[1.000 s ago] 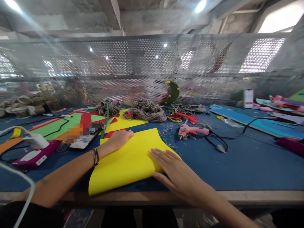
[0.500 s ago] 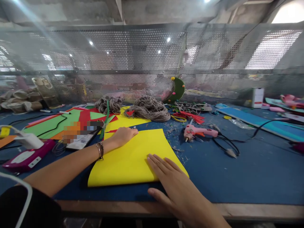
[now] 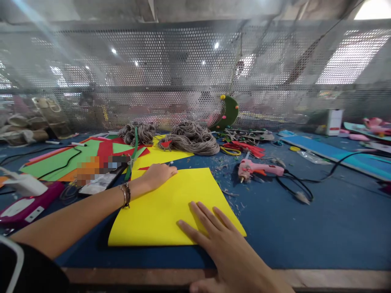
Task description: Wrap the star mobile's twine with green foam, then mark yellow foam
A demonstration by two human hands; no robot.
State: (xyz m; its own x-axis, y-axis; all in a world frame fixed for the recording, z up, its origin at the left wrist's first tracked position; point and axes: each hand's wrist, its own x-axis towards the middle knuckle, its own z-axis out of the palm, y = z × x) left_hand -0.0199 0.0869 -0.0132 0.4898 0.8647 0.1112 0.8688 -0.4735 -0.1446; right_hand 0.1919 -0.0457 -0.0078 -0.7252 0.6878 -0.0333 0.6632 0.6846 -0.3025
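Observation:
A yellow sheet (image 3: 165,211), which looks like felt or craft foam, lies folded over on the blue table with its rounded fold toward me. My left hand (image 3: 157,177) is closed at the sheet's far edge, its fingers curled and pressed down there; the fingertips are partly hidden. Flat on the near right part of the sheet rests my right hand (image 3: 224,240), open with fingers spread, its thumb low near the table's front edge.
A pink glue gun (image 3: 259,167) with a cord lies right of the sheet. Grey cord bundles (image 3: 195,138), red scissors (image 3: 244,148) and coloured sheets (image 3: 55,160) lie behind and left. A phone (image 3: 100,181) and a purple power strip (image 3: 30,207) are at left. A perforated screen (image 3: 171,77) stands behind.
My right hand's fingers have spread wider on the yellow sheet, near the fold. My left hand stays at the far edge. The view has shifted slightly.

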